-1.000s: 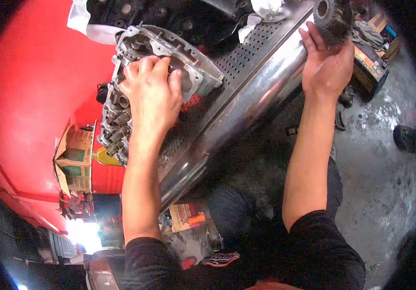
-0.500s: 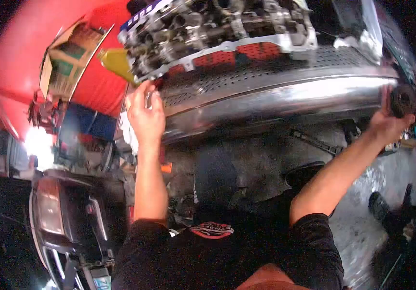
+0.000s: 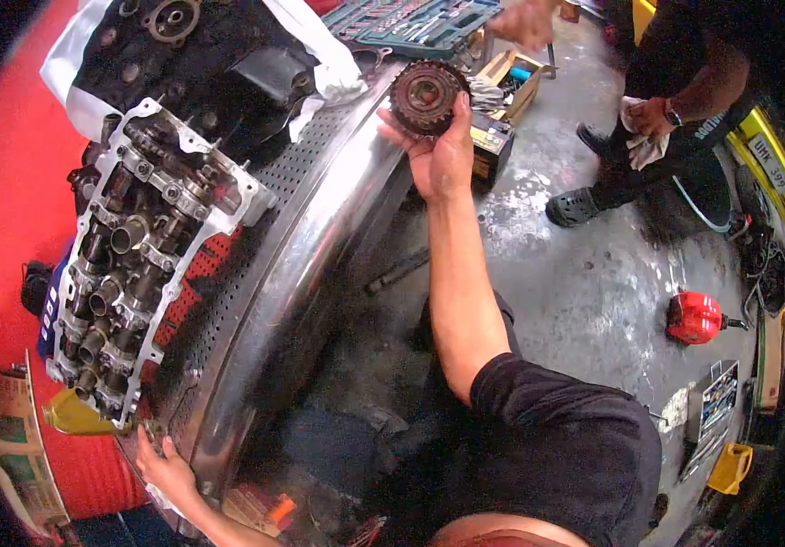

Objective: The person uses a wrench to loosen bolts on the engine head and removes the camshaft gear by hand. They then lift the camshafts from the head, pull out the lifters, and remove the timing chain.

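Observation:
My right hand [image 3: 441,153] holds up a round, dark, toothed gear [image 3: 426,95] above the shiny rounded edge of the metal bench [image 3: 294,273]. My left hand [image 3: 164,460] is low at the bench's near end, fingers on the edge just below the cylinder head [image 3: 128,264]. The cylinder head is a long aluminium casting that lies on the perforated bench top, with its valve gear showing. Beyond it sits a dark engine block [image 3: 201,55] on white cloth.
Another person [image 3: 684,100] crouches on the concrete floor at the upper right, holding a rag. A green socket tray [image 3: 410,20], a small cardboard box [image 3: 506,73], a red power tool [image 3: 695,317] and a yellow container [image 3: 731,467] lie about. A red wall is on the left.
The view has swung round. My right hand has brought the gear up in front of me. My left hand has left the cylinder head and dropped to the bench's near end.

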`<action>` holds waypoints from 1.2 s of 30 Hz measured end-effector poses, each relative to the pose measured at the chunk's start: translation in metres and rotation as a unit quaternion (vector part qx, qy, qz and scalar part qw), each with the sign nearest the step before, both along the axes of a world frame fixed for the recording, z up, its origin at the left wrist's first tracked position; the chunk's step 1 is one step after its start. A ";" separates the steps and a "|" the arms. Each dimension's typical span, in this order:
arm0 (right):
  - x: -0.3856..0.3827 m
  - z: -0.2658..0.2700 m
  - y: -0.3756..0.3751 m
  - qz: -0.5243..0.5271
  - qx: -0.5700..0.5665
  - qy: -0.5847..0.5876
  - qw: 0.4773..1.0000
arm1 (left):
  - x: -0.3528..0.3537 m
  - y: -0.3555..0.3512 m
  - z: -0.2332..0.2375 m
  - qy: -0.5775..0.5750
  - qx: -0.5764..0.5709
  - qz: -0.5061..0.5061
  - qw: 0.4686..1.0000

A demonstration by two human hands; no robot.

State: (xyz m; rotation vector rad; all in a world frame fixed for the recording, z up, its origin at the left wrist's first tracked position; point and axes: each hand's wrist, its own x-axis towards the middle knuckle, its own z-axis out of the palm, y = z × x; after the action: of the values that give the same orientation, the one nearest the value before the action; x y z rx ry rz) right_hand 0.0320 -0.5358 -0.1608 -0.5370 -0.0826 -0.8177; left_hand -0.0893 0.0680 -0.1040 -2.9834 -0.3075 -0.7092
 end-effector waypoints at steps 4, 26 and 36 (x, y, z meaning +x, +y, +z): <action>0.004 0.000 -0.006 -0.010 0.004 0.002 1.000 | -0.002 -0.012 0.000 0.018 0.098 -0.007 0.995; 0.008 -0.019 -0.031 -0.115 0.088 0.053 0.988 | 0.020 0.021 -0.004 -0.005 0.106 -0.197 0.975; 0.016 -0.042 -0.142 -0.050 -0.082 0.024 0.995 | 0.001 -0.018 0.000 0.049 0.100 -0.100 0.989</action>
State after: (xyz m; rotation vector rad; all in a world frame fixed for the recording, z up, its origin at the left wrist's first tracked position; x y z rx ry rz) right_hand 0.0479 -0.6781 -0.2026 -0.7199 -0.0786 -0.8993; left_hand -0.0883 0.0502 -0.1039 -2.8693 0.0656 -0.5678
